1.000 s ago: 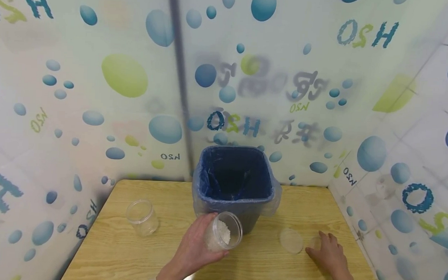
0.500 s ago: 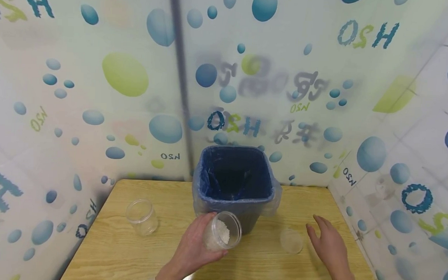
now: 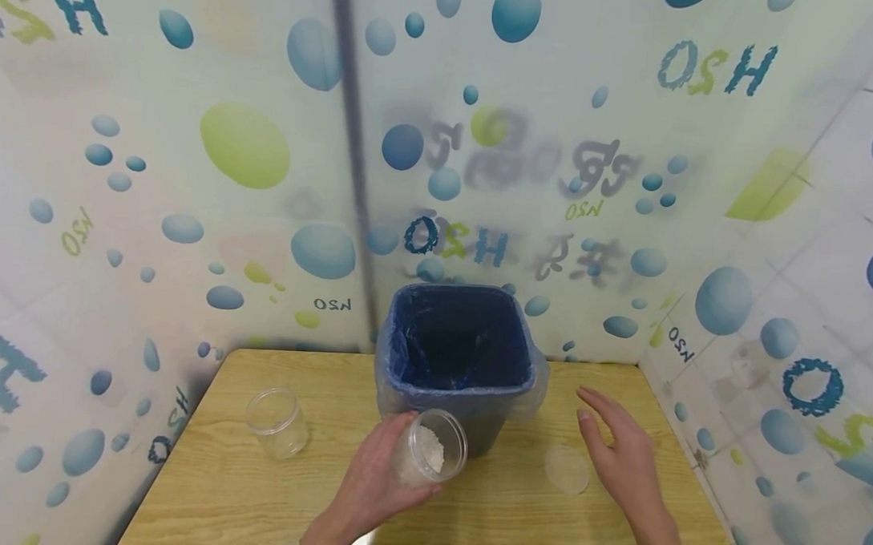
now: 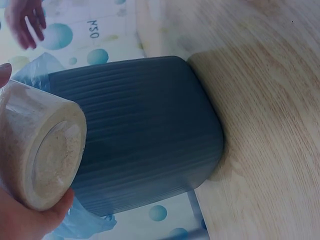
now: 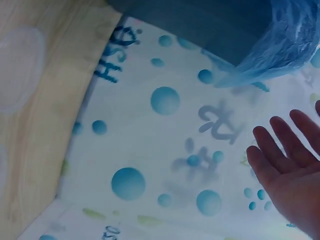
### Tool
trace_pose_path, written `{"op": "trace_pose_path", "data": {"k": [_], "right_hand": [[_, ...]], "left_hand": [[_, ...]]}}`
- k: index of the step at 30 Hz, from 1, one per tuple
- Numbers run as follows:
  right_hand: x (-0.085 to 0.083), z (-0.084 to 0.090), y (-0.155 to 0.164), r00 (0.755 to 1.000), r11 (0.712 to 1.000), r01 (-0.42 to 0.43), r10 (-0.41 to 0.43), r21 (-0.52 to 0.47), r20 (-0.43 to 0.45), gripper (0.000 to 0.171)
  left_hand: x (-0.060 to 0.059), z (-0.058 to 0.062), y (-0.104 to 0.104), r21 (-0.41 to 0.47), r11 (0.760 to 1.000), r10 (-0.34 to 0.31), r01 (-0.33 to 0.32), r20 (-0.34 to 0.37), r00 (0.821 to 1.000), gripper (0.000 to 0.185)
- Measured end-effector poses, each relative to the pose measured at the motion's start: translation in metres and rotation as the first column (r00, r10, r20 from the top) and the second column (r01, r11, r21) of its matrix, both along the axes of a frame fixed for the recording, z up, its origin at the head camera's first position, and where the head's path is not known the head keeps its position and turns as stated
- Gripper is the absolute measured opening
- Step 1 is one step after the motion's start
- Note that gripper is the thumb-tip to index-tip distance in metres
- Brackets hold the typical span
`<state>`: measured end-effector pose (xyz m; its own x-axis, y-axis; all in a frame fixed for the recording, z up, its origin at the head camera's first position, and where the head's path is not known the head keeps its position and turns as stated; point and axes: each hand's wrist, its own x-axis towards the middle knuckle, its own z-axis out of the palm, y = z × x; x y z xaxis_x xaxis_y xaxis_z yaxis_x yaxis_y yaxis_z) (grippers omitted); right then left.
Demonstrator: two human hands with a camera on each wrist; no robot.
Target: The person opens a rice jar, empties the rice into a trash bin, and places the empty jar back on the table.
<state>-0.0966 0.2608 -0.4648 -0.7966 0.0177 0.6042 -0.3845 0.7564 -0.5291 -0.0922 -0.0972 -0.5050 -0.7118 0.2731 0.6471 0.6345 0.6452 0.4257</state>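
My left hand (image 3: 371, 479) grips a clear plastic jar (image 3: 428, 450) with white granules in it, lidless and tilted toward the blue bin (image 3: 457, 345). The left wrist view shows the jar (image 4: 37, 150) from its base, close against the bin's ribbed side (image 4: 145, 135). My right hand (image 3: 618, 451) hovers open above the table, fingers straight, right of the bin; the same hand (image 5: 285, 165) shows flat in the right wrist view. A clear round lid (image 3: 567, 468) lies on the table just left of it.
The bin is lined with a clear bag and stands at the back middle of the wooden table (image 3: 255, 499). An empty clear jar (image 3: 276, 422) stands at the left. Bubble-patterned walls close in on three sides.
My right hand has lifted off the table beside the lid and moved up and left toward the bin. The left hand with the jar has barely shifted.
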Motion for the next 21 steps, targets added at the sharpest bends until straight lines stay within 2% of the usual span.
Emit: {"op": "trace_pose_path", "data": {"k": [6, 9, 11, 15, 21], "right_hand": [[-0.015, 0.008, -0.019, 0.986, 0.986, -0.155, 0.150, -0.067, -0.076, 0.041], [-0.023, 0.010, -0.028, 0.982, 0.982, -0.179, 0.175, -0.062, -0.071, 0.044], [-0.028, 0.012, -0.033, 0.982, 0.982, -0.182, 0.179, -0.051, -0.052, 0.046], [-0.035, 0.017, -0.043, 0.984, 0.984, -0.168, 0.170, -0.063, 0.043, 0.050], [-0.045, 0.027, -0.055, 0.960, 0.968, -0.169, 0.205, -0.185, 0.192, 0.056]], "left_hand": [[-0.001, -0.001, 0.000, 0.003, 1.000, -0.001, 0.001, -0.011, 1.000, 0.103], [-0.001, -0.001, 0.000, 0.003, 1.000, -0.001, 0.002, -0.014, 1.000, 0.103], [-0.001, -0.002, 0.000, 0.003, 1.000, -0.002, 0.002, -0.020, 1.000, 0.103], [-0.001, -0.002, 0.000, 0.001, 1.000, 0.003, -0.003, -0.022, 1.000, 0.103], [-0.001, -0.002, 0.000, -0.001, 1.000, 0.007, -0.007, -0.023, 1.000, 0.103]]}}
